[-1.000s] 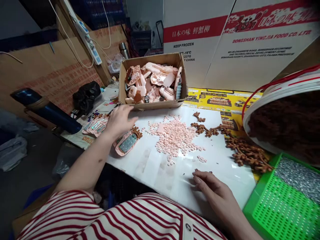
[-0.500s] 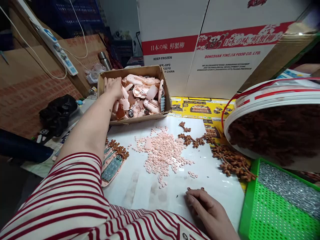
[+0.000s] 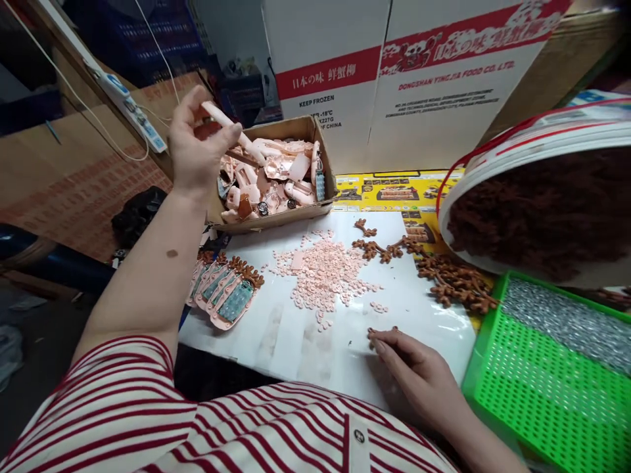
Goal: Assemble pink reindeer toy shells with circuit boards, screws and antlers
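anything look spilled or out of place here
The white bucket is tipped well over, with brown branching pieces loose outside its mouth. Small pink rings lie in a scattered heap, outside any container. Both look spilled, but may be deliberate.

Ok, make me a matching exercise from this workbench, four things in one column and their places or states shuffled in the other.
Things:
1. Left hand
2. Small pink plastic rings
3. Green perforated basket
4. White bucket

Places or states:
A. tipped over, with brown pieces inside
B. gripping a long pale pink plastic part by the cardboard carton
C. holding small silvery metal parts
D. heaped loosely on the white work surface

Pairs: 1-B, 2-D, 3-C, 4-A
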Demonstrator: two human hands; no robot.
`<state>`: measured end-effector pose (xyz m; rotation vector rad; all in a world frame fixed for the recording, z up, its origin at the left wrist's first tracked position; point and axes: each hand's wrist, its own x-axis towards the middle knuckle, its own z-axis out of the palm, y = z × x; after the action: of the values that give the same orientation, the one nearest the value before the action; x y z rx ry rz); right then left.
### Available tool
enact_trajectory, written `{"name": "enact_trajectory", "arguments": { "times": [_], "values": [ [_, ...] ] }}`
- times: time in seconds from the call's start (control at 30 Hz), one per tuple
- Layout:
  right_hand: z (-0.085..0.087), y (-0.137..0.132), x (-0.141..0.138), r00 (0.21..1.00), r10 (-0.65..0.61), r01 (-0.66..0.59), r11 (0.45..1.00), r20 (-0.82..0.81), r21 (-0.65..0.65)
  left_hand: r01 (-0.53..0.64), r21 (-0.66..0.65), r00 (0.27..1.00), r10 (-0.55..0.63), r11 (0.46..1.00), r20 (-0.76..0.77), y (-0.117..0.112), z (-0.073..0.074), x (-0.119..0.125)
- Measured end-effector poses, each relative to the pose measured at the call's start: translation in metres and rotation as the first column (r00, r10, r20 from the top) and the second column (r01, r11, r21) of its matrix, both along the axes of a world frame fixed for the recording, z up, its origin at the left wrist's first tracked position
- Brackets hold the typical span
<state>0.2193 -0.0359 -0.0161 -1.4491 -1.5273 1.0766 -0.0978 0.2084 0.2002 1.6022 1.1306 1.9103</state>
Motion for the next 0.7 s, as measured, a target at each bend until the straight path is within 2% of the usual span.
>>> {"name": "enact_trajectory", "arguments": {
  "times": [0.1, 0.13, 0.2, 0.27, 0.37, 0.47, 0.5, 0.57, 0.63, 0.7],
  "values": [
    [0.018, 0.007, -0.003, 0.997, 0.024, -0.019, 0.998, -0.075, 0.067, 0.23, -0.011, 0.958, -0.224, 0.973, 0.18, -0.049, -0.015, 0.029],
    [0.024, 0.012, -0.006, 0.994, 0.042, -0.031, 0.994, -0.105, 0.105, 0.309, -0.036, 0.928, -0.293, 0.95, 0.23, -0.065, -0.024, 0.04],
    [0.032, 0.025, -0.014, 0.98, 0.008, 0.042, 0.968, -0.198, 0.247, 0.436, -0.108, 0.87, -0.387, 0.894, 0.307, -0.097, -0.047, 0.064],
    [0.036, 0.037, -0.021, 0.953, 0.0, 0.117, 0.921, -0.302, 0.371, 0.509, -0.203, 0.811, -0.387, 0.837, 0.439, -0.125, -0.071, 0.088],
    [0.038, 0.046, -0.022, 0.931, 0.055, 0.131, 0.871, -0.36, 0.473, 0.575, -0.36, 0.765, -0.327, 0.735, 0.555, -0.158, -0.105, 0.12],
    [0.043, 0.042, -0.014, 0.936, 0.086, 0.104, 0.857, -0.34, 0.505, 0.643, -0.432, 0.726, -0.323, 0.633, 0.607, -0.177, -0.126, 0.136],
    [0.046, 0.039, -0.009, 0.935, 0.082, 0.101, 0.871, -0.345, 0.481, 0.674, -0.458, 0.713, -0.346, 0.58, 0.61, -0.181, -0.13, 0.137],
    [0.053, 0.033, -0.001, 0.919, 0.077, 0.089, 0.915, -0.386, 0.394, 0.744, -0.505, 0.666, -0.424, 0.438, 0.614, -0.188, -0.135, 0.134],
    [0.06, 0.03, 0.005, 0.899, 0.123, 0.014, 0.951, -0.421, 0.309, 0.809, -0.529, 0.576, -0.527, 0.257, 0.625, -0.192, -0.136, 0.126],
    [0.065, 0.029, 0.008, 0.88, 0.215, -0.105, 0.958, -0.425, 0.267, 0.846, -0.527, 0.462, -0.613, 0.086, 0.641, -0.195, -0.136, 0.118]
  ]
}}
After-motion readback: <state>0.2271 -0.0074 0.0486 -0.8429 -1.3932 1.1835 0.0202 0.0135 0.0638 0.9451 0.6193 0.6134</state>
